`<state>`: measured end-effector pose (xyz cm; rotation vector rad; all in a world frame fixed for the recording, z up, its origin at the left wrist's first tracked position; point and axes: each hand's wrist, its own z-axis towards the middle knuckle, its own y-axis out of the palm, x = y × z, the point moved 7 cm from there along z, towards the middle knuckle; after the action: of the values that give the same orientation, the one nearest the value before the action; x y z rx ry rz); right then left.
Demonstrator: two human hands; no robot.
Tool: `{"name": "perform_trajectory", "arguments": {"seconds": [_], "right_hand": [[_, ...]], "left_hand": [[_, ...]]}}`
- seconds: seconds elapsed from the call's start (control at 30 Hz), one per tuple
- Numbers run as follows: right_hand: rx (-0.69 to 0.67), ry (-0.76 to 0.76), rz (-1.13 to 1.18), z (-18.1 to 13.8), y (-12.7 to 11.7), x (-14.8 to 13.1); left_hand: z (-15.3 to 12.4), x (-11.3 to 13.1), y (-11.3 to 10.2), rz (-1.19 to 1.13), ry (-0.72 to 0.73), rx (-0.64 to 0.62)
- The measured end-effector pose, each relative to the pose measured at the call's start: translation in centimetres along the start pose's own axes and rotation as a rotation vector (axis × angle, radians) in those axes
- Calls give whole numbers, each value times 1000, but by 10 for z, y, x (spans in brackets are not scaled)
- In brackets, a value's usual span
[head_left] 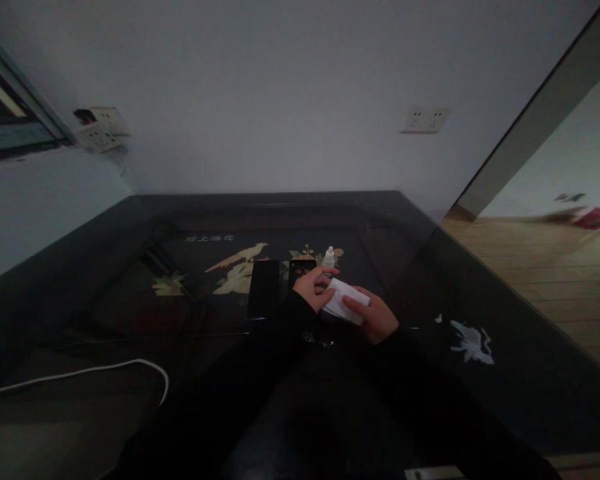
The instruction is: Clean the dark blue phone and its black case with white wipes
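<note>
A folded white paper or thin white stack [347, 303] is held between my hands above the dark table. My right hand [379, 319] grips its right end, thumb on top. At the left end, the thumb of my left hand [313, 290] presses on the edge, with the index finger stretched out above. Just behind my left hand stands a small white bottle [329, 256] with a narrow tip. A black phone-like slab [265, 290] lies to the left. Between it and my left hand is a second dark phone-like object [300, 268], partly covered by that hand.
The glossy black table [205, 213] has a painted bird [243, 259] and flowers, and meets the wall at the back. A white cable [105, 367] curves in from the left. Wall sockets [425, 120] are above. Wooden floor [525, 260] lies to the right.
</note>
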<state>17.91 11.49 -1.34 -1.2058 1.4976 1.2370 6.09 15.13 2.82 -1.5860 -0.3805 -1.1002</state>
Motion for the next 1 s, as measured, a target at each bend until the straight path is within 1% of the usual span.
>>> {"name": "perform_trajectory", "arguments": {"seconds": [0.1,0.17,0.2,0.23,0.3,0.37,0.47,0.6,0.77,0.83,0.9,1.0], "right_hand": [[42,1,40,19,9,7],[73,-11,70,24,9,8],[87,-21,86,25,8,8],[98,-30,100,25,7,8],[112,-44,127,24,5,7],[115,-48,155,23,3,8],[118,-47,204,21,0,8],[130,-60,275,22,-3,6],[169,-114,347,19,-5,1],[186,-151,349,19,-7,-3],[204,-195,331,19,-11,-9],[233,-284,270,21,-19,-19]], "left_hand": [[2,-12,-34,279,-52,100],[2,-25,-55,509,-136,187],[3,-33,-62,606,-179,197],[3,-40,-64,685,-214,195],[4,-53,-63,800,-262,177],[6,-63,-55,869,-290,159],[10,-71,-44,917,-316,148],[13,-73,-40,915,-348,151],[15,-72,-48,783,-390,184],[14,-70,-56,678,-404,226],[13,-69,-65,542,-388,288],[7,-73,-71,247,-339,366]]}}
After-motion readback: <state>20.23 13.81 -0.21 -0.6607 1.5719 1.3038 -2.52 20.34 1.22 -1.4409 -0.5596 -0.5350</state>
